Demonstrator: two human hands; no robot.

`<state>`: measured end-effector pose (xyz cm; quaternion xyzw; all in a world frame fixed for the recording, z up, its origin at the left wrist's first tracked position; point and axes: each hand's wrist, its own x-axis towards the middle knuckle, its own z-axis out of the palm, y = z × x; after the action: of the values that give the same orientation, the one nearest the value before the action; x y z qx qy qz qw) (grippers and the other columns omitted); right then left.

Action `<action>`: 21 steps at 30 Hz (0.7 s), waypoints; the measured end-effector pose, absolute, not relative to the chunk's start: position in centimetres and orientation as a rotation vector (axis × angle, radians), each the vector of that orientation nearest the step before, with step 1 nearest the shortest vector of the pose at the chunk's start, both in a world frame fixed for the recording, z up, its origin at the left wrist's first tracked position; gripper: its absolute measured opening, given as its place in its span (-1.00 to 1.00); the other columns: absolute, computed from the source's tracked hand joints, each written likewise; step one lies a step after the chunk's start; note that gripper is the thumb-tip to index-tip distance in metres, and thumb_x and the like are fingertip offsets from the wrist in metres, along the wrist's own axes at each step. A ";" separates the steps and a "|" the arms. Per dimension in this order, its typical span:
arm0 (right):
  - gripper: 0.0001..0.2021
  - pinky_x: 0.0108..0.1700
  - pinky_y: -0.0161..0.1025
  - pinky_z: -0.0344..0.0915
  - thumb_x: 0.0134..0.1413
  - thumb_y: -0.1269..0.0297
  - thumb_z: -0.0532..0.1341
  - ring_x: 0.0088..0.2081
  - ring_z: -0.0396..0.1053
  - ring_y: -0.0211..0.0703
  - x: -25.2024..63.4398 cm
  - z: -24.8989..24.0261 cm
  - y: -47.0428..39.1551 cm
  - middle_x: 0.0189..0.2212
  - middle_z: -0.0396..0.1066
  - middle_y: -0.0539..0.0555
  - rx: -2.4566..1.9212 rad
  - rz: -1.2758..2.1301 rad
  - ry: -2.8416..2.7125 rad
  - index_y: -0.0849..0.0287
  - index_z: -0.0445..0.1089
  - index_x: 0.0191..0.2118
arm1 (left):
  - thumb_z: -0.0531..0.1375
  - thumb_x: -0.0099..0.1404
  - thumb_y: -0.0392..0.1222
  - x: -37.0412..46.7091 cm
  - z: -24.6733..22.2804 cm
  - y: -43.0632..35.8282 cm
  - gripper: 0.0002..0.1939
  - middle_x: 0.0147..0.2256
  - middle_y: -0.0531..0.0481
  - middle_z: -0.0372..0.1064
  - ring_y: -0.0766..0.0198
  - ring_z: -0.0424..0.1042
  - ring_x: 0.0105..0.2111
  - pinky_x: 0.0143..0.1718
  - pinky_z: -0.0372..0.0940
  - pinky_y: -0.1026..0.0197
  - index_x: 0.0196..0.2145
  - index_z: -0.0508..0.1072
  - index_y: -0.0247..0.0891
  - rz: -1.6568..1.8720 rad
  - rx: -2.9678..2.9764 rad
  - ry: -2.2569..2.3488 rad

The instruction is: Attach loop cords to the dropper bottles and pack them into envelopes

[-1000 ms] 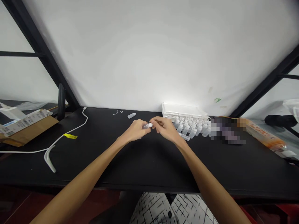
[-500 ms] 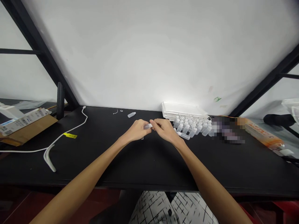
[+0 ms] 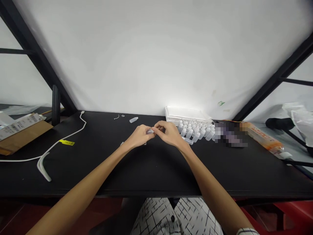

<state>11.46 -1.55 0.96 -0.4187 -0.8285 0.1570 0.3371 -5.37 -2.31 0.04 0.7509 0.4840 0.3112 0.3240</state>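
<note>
Near the middle of the black table, my left hand (image 3: 140, 135) is closed round a small translucent bottle (image 3: 149, 131). The fingers of my right hand (image 3: 166, 132) are pinched at the bottle's top end, and both hands nearly touch. What exactly my right fingertips grip is too small to make out. Several capped translucent bottles (image 3: 196, 136) stand in a group to the right, with one bottle (image 3: 187, 140) lying at their front left. Another small bottle (image 3: 133, 119) lies behind my left hand.
Behind the bottles is a stack of white sheets or trays (image 3: 187, 115). A white cable (image 3: 70, 135) with a yellow tag (image 3: 67, 142) crosses the left side, beside a cardboard box (image 3: 26, 132). An orange-and-clear package (image 3: 265, 138) lies at the right.
The view has shifted slightly, so the table items appear further left. My right fingers have changed their bend at the bottle's top; my left hand still holds the bottle.
</note>
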 end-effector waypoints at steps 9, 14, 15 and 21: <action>-0.65 -0.44 -0.29 -0.07 0.25 0.19 0.06 -0.51 0.17 -0.28 11.4 0.9 -1.8 -0.56 0.31 -0.02 -1.149 0.252 -2.224 0.18 0.31 -0.54 | 0.07 0.14 -0.17 -5.4 0.0 -2.4 -0.82 -0.63 0.16 0.02 0.41 0.00 -0.60 -0.53 -0.04 0.32 -0.48 0.40 -0.31 0.809 2.146 1.288; -0.77 -0.41 -0.31 -0.01 0.23 0.23 0.09 -0.44 0.22 -0.26 11.3 0.8 -2.1 -0.46 0.36 0.01 -1.055 0.287 -2.239 0.17 0.32 -0.43 | 0.07 0.16 -0.17 -5.7 -0.1 -2.3 -0.79 -0.60 0.13 0.09 0.39 0.05 -0.57 -0.51 -0.01 0.32 -0.47 0.44 -0.33 0.808 2.177 1.288; -0.75 -0.41 -0.31 -0.02 0.24 0.23 0.07 -0.45 0.21 -0.25 11.2 0.7 -2.2 -0.46 0.35 0.02 -1.075 0.277 -2.230 0.17 0.30 -0.45 | 0.07 0.15 -0.20 -5.6 -0.3 -2.3 -0.80 -0.60 0.13 0.11 0.39 0.06 -0.57 -0.51 0.00 0.32 -0.47 0.44 -0.33 0.827 2.196 1.295; -0.60 -0.45 -0.28 -0.10 0.30 0.13 0.00 -0.51 0.16 -0.27 10.8 0.5 -2.5 -0.55 0.29 0.00 -1.246 0.280 -2.164 0.16 0.22 -0.56 | 0.03 0.16 -0.28 -5.2 -0.8 -2.3 -0.78 -0.55 0.11 0.27 0.37 0.15 -0.56 -0.49 0.08 0.31 -0.35 0.47 -0.31 0.956 2.211 1.283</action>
<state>10.84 -2.49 0.49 -0.4716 -0.8190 0.1058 0.3093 -5.23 -2.34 -0.76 0.7930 0.4601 0.3430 0.2045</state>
